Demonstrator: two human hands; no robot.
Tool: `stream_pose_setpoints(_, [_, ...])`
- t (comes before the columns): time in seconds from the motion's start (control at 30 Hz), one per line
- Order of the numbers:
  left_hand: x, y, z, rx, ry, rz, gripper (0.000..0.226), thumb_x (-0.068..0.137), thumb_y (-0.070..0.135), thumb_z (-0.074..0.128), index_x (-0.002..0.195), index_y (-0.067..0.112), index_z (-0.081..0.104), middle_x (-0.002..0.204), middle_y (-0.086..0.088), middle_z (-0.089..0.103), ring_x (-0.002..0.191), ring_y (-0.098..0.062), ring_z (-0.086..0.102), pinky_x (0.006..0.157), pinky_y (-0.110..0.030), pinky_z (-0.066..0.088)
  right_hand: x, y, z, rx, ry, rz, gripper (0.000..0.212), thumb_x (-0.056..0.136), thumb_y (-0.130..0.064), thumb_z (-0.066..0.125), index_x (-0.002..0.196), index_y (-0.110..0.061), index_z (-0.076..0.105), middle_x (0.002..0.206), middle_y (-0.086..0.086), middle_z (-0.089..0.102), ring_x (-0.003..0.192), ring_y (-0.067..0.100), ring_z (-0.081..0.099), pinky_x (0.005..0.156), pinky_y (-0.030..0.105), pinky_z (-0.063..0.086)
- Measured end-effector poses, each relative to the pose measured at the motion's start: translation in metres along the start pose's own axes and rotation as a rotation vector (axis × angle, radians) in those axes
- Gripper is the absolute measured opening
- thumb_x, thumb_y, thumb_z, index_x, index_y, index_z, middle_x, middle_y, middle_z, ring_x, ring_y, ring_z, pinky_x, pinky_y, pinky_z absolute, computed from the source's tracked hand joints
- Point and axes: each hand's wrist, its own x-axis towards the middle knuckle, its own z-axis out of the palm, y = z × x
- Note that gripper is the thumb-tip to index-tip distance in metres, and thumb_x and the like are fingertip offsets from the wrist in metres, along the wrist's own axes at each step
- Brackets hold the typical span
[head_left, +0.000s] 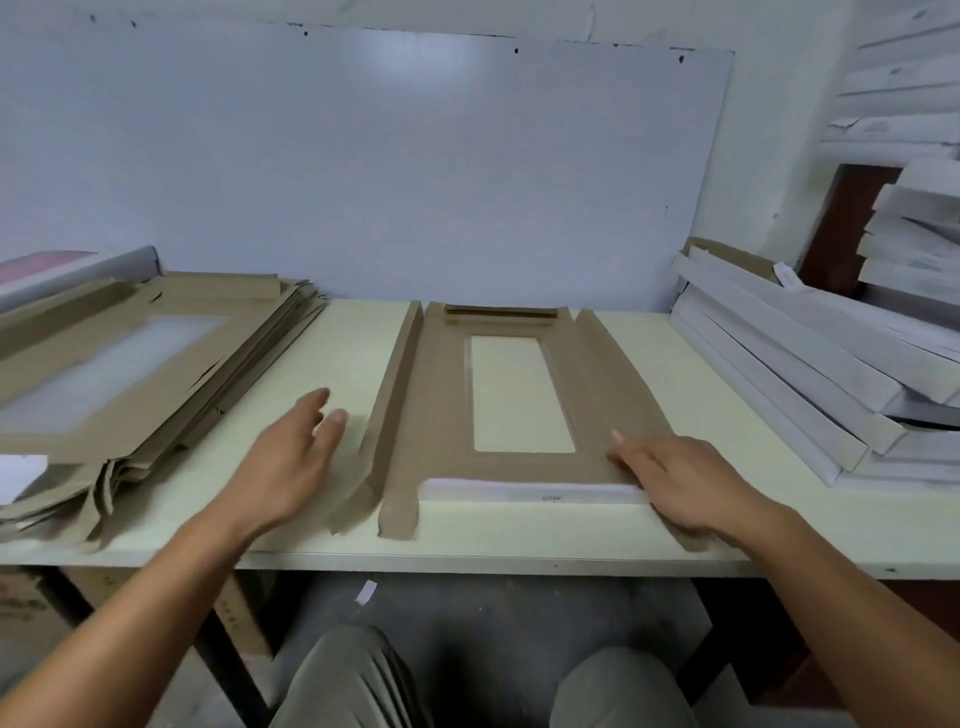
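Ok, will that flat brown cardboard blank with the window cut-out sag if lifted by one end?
Probably: the brown cardboard blank is thin, long and creased, so its raised side flaps would likely flop. It looks light; the large window weakens the middle, so it may bend there.

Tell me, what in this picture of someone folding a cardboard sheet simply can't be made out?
All in the head view, the only one:
- left hand: smeared by motion blur, so it is unclear whether it touches the left flap.
- Print on the white strip: too small to read.
- cardboard sheet, near right corner: covered by the right hand.
- stack of brown sheets: cut off by the left edge.
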Motion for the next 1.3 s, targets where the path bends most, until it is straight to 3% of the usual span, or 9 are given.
stream_pose_setpoints(0.07, [0.006,-0.015,-0.004,-0.052,-0.054,0.007,0.039,0.103,0.017,0.045,0.141,0.011,0.048,0.144,-0.005,0.052,0.129,-0.019,0.051,0.109,-0.027,0.034,0.013,-0.010,-0.004,-0.001,-0.069,0.030,0.062,0.105,-0.052,0.015,0.102,-0.027,0.071,0.103,0.002,0.069,0.094,0.022,0.059,0.086,0.037,0.034])
stream_pose_setpoints(0.13, [0.008,-0.020,-0.003,-0.127,-0.187,0.080,0.043,0.100,0.000,0.044,0.137,0.021,0.052,0.137,0.005,0.058,0.124,-0.007,0.055,0.108,-0.022,0.038,0.025,-0.024,-0.007,-0.072,-0.167,0.011,0.056,0.105,-0.049,0.018,0.092,-0.026,0.068,0.096,-0.001,0.066,0.089,0.018,0.056,0.088,0.039,0.030])
stream_pose_setpoints(0.27, [0.011,-0.014,0.006,-0.090,-0.347,0.241,0.065,0.093,-0.013,0.040,0.145,0.026,0.040,0.139,0.010,0.056,0.126,0.005,0.046,0.103,-0.007,0.034,0.040,-0.051,-0.003,0.029,-0.305,-0.045,0.054,0.100,-0.059,0.035,0.063,-0.020,0.040,0.064,-0.002,0.041,0.060,0.015,0.043,0.063,0.031,0.031])
stream_pose_setpoints(0.4, [0.017,-0.005,0.016,-0.043,-0.421,0.344,0.074,0.093,-0.013,0.040,0.154,0.025,0.021,0.145,0.021,0.046,0.136,0.006,0.036,0.113,-0.017,0.028,0.040,-0.076,0.006,0.019,-0.378,-0.201,0.057,0.097,-0.062,0.044,0.075,-0.010,0.054,0.074,0.004,0.053,0.069,0.022,0.050,0.065,0.036,0.037])
stream_pose_setpoints(0.6, [0.025,-0.002,0.023,-0.048,-0.563,0.364,0.064,0.090,-0.007,0.054,0.146,0.023,0.042,0.148,0.014,0.044,0.137,0.002,0.038,0.115,-0.025,0.033,0.023,-0.091,0.015,0.083,-0.364,-0.321,0.034,0.083,-0.060,0.064,0.091,-0.028,0.060,0.087,-0.007,0.060,0.077,0.009,0.056,0.066,0.033,0.044])
stream_pose_setpoints(0.77, [0.032,-0.006,0.022,-0.158,-0.696,0.351,0.049,0.089,-0.010,0.059,0.125,0.023,0.065,0.149,0.013,0.044,0.142,0.008,0.025,0.116,-0.022,0.030,-0.002,-0.103,0.022,-0.010,-0.223,-0.446,0.012,0.092,-0.042,0.058,0.094,-0.030,0.058,0.093,-0.008,0.061,0.085,0.016,0.053,0.066,0.031,0.041])
stream_pose_setpoints(0.97, [0.032,-0.016,0.017,-0.228,-0.691,0.334,0.045,0.092,-0.010,0.054,0.112,0.025,0.074,0.144,0.015,0.050,0.141,0.007,0.029,0.116,-0.024,0.031,-0.037,-0.101,0.037,0.028,-0.063,-0.457,0.027,0.099,-0.032,0.047,0.115,-0.028,0.067,0.103,-0.005,0.056,0.099,0.015,0.049,0.084,0.033,0.044])
stream_pose_setpoints(1.2, [0.031,-0.008,0.022,-0.236,-0.662,0.340,0.014,0.092,0.025,0.066,0.101,0.021,0.076,0.137,0.014,0.058,0.138,0.005,0.034,0.116,-0.028,0.030,-0.075,-0.108,0.048,-0.184,-0.131,-0.461,0.078,0.090,-0.070,0.019,0.153,-0.028,0.030,0.142,-0.008,0.034,0.130,0.016,0.030,0.111,0.033,0.027])
stream_pose_setpoints(1.3, [0.026,0.003,0.030,-0.259,-0.564,0.373,0.029,0.094,0.029,0.063,0.076,0.006,0.065,0.102,0.008,0.068,0.123,-0.009,0.054,0.105,-0.038,0.041,-0.074,-0.105,0.040,-0.107,-0.165,-0.461,0.078,0.089,-0.069,0.013,0.145,-0.026,0.047,0.140,-0.009,0.045,0.129,0.013,0.038,0.110,0.032,0.032])
